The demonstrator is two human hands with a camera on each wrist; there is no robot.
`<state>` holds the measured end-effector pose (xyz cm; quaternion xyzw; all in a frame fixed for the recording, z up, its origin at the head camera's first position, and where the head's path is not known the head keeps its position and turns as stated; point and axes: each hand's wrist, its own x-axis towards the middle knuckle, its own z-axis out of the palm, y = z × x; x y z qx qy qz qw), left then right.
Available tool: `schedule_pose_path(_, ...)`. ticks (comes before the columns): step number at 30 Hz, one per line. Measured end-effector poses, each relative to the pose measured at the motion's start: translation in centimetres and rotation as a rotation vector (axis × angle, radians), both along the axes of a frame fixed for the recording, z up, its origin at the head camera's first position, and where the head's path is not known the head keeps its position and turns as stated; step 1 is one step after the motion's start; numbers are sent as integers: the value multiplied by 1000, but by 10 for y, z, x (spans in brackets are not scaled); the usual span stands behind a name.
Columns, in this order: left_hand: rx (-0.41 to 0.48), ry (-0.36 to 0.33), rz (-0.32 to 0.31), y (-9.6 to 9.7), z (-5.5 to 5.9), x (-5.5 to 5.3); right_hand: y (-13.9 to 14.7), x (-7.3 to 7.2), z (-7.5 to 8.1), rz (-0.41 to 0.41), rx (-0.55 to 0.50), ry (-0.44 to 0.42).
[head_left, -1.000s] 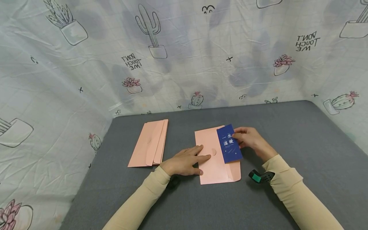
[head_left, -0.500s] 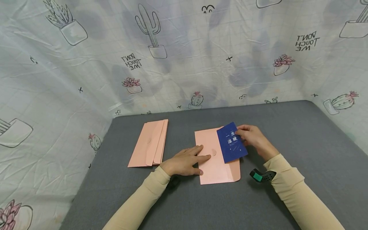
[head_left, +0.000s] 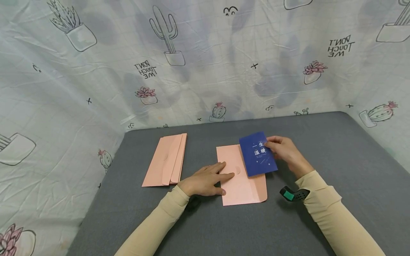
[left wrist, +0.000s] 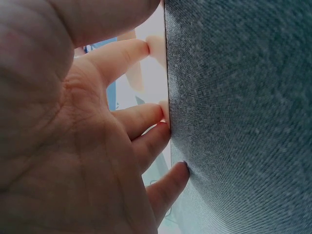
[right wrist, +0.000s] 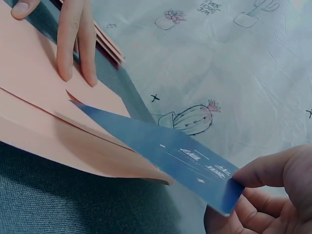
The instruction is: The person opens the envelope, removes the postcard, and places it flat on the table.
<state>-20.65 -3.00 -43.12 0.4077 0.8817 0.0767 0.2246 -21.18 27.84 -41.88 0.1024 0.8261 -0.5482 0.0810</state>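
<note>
A salmon-pink envelope (head_left: 237,192) lies flat on the grey table, its flap side to the right. My left hand (head_left: 206,180) rests on its left part with fingers spread; in the left wrist view the fingertips (left wrist: 156,111) press near its edge. Between thumb and fingers my right hand (head_left: 288,154) pinches a dark blue card (head_left: 258,156) with white Chinese characters by its right edge. The card slants over the envelope's open side, tilted up in the right wrist view. Whether its left edge is still inside the opening, I cannot tell.
Several more pink envelopes (head_left: 164,160) lie stacked at the left of the table (head_left: 205,227). A white curtain (head_left: 205,64) with cactus drawings surrounds the table's back and sides. A black band with a green part (head_left: 289,195) hangs at the right wrist.
My right hand has drawn the card up and to the right, and more of its blue face shows. The left hand has stayed on the envelope.
</note>
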Motion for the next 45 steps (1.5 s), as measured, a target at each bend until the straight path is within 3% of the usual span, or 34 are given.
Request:
schedule_pose_path(8, 8, -2, 0, 0, 1, 0, 1, 1, 1, 9, -54, 37)
schedule_pose_path(22, 3, 4, -3, -1, 0, 0, 8, 3, 14, -49, -74, 69)
schedule_pose_path(45, 7, -11, 5, -1, -1, 0, 45, 3, 15, -141, -180, 108)
